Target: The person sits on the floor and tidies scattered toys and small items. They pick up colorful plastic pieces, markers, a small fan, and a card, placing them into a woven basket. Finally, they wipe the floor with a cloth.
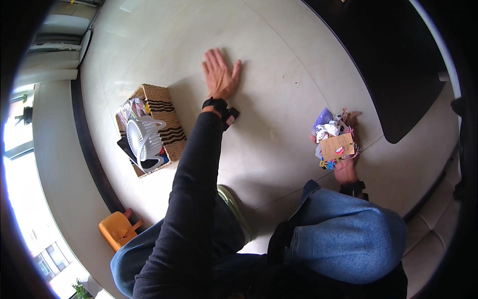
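My left hand (221,76) is stretched forward, palm down, with its fingers apart and nothing in it. It is over the pale floor (269,86); whether the palm touches the floor I cannot tell. On the right, my right hand (345,171) holds a bundle of small trinkets from below. On top of the bundle lies a brown card (330,148) bearing writing and a small red and white piece. Beside the card are a small white figure (328,129), a purple packet (322,118) and colourful little charms (328,164). The bundle hides most of that hand's fingers.
A woven basket (174,144) with dark wavy stripes stands left of my left forearm. Inside are a white fan (143,139) and clear plastic packets (131,108). A black tabletop (396,56) reaches in from upper right. An orange seat (116,228) stands by the wall.
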{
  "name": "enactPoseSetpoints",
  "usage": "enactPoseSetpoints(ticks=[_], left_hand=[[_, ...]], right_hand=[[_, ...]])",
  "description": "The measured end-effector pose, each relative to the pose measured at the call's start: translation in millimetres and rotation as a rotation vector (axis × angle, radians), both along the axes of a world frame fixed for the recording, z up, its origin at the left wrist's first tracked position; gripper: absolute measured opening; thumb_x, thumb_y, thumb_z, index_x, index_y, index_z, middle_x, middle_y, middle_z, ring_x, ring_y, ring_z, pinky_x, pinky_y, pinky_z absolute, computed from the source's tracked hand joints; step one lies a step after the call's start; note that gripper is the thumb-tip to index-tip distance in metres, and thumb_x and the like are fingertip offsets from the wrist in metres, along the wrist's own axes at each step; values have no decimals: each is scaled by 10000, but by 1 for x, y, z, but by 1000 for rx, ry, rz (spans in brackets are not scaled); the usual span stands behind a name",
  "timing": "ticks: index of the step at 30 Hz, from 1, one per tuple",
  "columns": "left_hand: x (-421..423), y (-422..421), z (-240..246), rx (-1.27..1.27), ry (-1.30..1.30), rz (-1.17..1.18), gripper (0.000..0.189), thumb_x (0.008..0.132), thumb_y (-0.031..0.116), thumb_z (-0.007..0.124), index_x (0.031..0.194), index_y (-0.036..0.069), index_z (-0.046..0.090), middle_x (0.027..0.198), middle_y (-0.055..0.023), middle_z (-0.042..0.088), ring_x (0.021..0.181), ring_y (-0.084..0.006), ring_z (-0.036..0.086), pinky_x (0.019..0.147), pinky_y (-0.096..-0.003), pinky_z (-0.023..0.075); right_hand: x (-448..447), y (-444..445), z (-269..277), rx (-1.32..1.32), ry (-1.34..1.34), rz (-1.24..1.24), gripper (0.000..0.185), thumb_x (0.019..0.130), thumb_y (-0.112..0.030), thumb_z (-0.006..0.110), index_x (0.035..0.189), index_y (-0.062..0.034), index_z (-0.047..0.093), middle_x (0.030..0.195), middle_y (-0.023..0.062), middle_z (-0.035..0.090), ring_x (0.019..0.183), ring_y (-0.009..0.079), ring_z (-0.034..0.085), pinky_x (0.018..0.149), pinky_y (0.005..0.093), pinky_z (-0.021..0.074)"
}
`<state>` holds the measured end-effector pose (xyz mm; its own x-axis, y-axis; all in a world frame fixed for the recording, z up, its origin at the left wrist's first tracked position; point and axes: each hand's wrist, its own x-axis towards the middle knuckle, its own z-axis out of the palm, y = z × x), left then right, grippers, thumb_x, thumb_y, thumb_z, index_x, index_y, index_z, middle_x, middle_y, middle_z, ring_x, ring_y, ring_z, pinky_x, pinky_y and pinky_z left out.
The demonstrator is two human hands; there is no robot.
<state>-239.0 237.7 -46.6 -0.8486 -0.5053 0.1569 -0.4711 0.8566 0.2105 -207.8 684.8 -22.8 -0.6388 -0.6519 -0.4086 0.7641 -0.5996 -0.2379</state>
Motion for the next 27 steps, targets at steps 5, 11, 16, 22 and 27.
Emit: enactPoseSetpoints(ticks=[5,11,16,22,27], left_hand=[[-26,48,-8,80,24,-498,839,959,539,395,1460,-98,176,1522,-300,193,1446,-401,135,1185,-454,105],[6,131,15,240,-35,-811,872,944,567,421,1450,-108,198,1505,-322,212,1438,-410,166,1184,-456,131],[-42,76,14,600,193,-542,790,958,470,480,1482,-43,187,1536,-287,171,1448,-394,143,1178,-477,113],[-101,-17,-32,41,-49,380,851,953,608,309,1473,-59,214,1484,-381,191,1422,-473,142,1164,-511,79],[-141,12,-42,14,48,7,802,970,534,330,1467,-81,202,1511,-333,189,1440,-417,152,1171,-482,115]], right_hand=[[-14,-19,-15,-90,-25,-1,707,875,-582,561,1424,-163,410,1399,116,487,1210,355,528,1061,612,357],[-30,-37,-33,-222,-63,16,708,874,-582,562,1427,-168,407,1402,113,485,1212,354,527,1063,615,353],[-32,-41,-40,-550,-212,111,741,863,-598,568,1459,-212,360,1425,97,465,1199,364,538,1056,634,344],[-22,-43,-39,-283,-72,-123,669,872,-523,596,1413,-165,431,1306,146,566,1144,405,571,997,677,386],[-14,-40,-34,-303,-110,-102,672,880,-533,577,1414,-152,429,1298,152,568,1139,404,575,1005,659,392]])
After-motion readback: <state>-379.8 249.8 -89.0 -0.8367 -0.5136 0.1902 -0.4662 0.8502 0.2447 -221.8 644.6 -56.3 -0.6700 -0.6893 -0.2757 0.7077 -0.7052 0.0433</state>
